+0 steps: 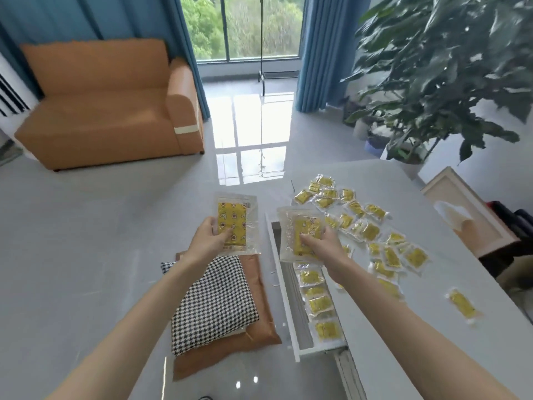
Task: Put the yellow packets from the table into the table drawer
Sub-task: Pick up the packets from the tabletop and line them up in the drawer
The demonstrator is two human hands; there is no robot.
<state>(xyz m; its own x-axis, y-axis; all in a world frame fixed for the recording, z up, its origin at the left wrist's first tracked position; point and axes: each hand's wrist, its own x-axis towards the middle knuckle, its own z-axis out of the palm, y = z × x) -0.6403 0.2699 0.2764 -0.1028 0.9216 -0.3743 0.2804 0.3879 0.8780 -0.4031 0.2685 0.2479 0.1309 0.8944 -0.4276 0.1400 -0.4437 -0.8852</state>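
Head view: left hand point(207, 241) pinches one yellow packet point(233, 223) held out past the tabletop's left edge. Right hand point(326, 243) grips a second packet point(300, 235) over the open drawer point(285, 298), where four packets point(320, 306) lie in a row. Perhaps two dozen loose packets point(369, 232), blurred, are scattered across the white tabletop point(389, 356).

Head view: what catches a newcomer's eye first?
The left hand grips a yellow packet left of the open drawer; the right hand grips a second packet above it. Many packets lie scattered on the white table; a row sits in the drawer.
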